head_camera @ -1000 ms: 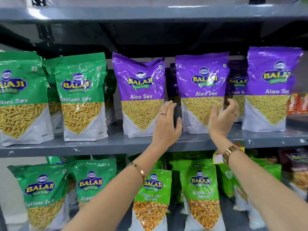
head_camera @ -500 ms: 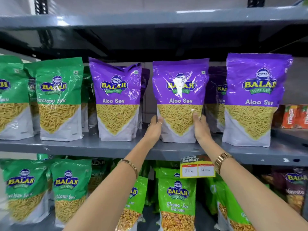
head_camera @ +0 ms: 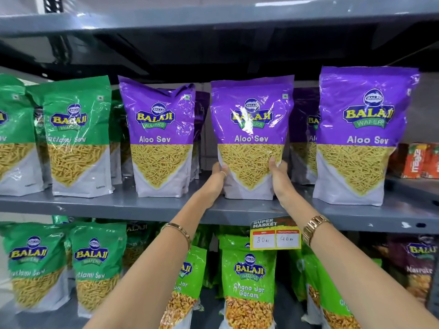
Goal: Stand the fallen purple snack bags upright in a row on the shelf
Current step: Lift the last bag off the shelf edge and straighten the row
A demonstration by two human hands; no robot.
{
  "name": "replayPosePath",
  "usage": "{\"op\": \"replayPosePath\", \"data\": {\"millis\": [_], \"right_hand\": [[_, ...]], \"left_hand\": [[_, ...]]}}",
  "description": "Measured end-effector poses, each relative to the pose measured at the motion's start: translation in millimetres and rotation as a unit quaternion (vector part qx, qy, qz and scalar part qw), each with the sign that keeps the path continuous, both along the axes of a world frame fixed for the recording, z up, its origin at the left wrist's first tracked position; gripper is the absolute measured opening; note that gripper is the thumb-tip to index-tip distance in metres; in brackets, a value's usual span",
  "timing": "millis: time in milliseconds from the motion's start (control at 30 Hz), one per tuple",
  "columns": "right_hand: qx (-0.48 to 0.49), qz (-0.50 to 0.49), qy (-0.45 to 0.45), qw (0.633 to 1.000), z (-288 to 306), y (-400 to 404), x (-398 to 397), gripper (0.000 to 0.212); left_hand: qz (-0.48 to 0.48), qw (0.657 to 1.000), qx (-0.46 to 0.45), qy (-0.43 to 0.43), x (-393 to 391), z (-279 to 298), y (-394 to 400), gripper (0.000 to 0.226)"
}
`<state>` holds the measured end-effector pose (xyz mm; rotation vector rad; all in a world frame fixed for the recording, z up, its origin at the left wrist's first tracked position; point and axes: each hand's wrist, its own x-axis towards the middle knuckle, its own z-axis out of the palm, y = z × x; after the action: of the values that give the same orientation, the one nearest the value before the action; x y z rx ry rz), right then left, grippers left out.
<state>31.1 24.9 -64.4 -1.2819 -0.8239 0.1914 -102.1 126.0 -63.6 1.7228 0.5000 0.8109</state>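
Three purple Aloo Sev bags stand upright in a front row on the grey shelf (head_camera: 118,205). The middle purple bag (head_camera: 250,129) is held at its lower corners: my left hand (head_camera: 217,178) grips its left edge, my right hand (head_camera: 279,179) its right edge. The left purple bag (head_camera: 159,134) and the right purple bag (head_camera: 361,129) stand free on either side. More purple bags (head_camera: 303,129) stand behind in shadow, partly hidden.
Green Ratlami Sev bags (head_camera: 76,136) fill the shelf's left side. Orange cartons (head_camera: 418,160) sit at the far right. A yellow price tag (head_camera: 275,236) hangs on the shelf edge. The lower shelf holds green bags (head_camera: 248,279). Another shelf board runs overhead.
Both hands moved from open and reaching to gripping the middle purple bag's lower corners. The view shifted right and closer.
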Motion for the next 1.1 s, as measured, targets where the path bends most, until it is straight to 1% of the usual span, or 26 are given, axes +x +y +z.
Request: {"op": "replayPosePath", "data": {"millis": [100, 200, 300, 367, 433, 500, 567, 667, 733, 800, 867, 933, 1033, 1100], "right_hand": [[-0.001, -0.007, 0.001, 1.0, -1.0, -0.6, 1.1, 0.056], [-0.023, -0.025, -0.013, 0.999, -1.5, -1.5, 0.9, 0.059], [-0.032, -0.09, -0.05, 0.994, -1.8, -5.9, -3.5, 0.059], [-0.011, -0.146, -0.069, 0.987, -1.4, -10.5, -6.6, 0.059], [0.02, -0.199, -0.104, 0.974, -0.4, -14.8, -11.0, 0.056], [0.058, -0.241, -0.157, 0.956, 0.5, -19.1, -18.5, 0.048], [0.091, -0.269, -0.211, 0.935, 1.4, -23.5, -26.8, 0.04], [0.098, -0.307, -0.261, 0.91, 0.6, -32.5, -32.9, 0.036], [0.105, -0.355, -0.263, 0.891, 1.1, -42.5, -31.2, 0.034], [0.121, -0.397, -0.248, 0.876, 4.9, -55.7, -25.4, 0.032], [0.133, -0.428, -0.23, 0.864, 10.7, -72.3, -16.4, 0.033], [0.13, -0.461, -0.217, 0.85, 14.8, -91.4, -3.8, 0.035], [0.107, -0.481, -0.207, 0.845, 13.8, -120.9, 17.7, 0.038], [0.076, -0.489, -0.207, 0.844, 10.5, -140.3, 34.5, 0.04]], "left_hand": [[-0.006, 1.0, 0.006, 0.001, 0.8, -1.1, 0.6, 0.052], [-0.002, 1.0, 0.02, 0.012, 0.9, -1.7, 0.7, 0.051], [0.03, 0.999, 0.028, 0.013, 0.3, -1.2, 1.7, 0.054], [0.076, 0.996, 0.048, -0.027, -3.2, -0.8, -1.5, 0.053], [0.117, 0.986, 0.088, -0.076, -9.6, -1.9, -7.2, 0.047], [0.133, 0.979, 0.119, -0.102, -14.8, -4.7, -11.5, 0.045], [0.135, 0.973, 0.146, -0.115, -18.2, -7.8, -13.6, 0.048], [0.151, 0.959, 0.211, -0.117, -23.1, -10.2, -19.1, 0.051], [0.161, 0.94, 0.273, -0.127, -26.4, -7.9, -27.1, 0.048], [0.144, 0.916, 0.345, -0.145, -26.5, -3.3, -39.8, 0.043], [0.13, 0.896, 0.393, -0.16, -20.3, 1.9, -54.5, 0.039], [0.121, 0.886, 0.413, -0.173, -9.5, 7.0, -71.6, 0.038], [0.1, 0.87, 0.447, -0.183, 12.1, 9.1, -95.7, 0.036], [0.081, 0.872, 0.446, -0.186, 30.4, 6.9, -109.4, 0.037]]}}
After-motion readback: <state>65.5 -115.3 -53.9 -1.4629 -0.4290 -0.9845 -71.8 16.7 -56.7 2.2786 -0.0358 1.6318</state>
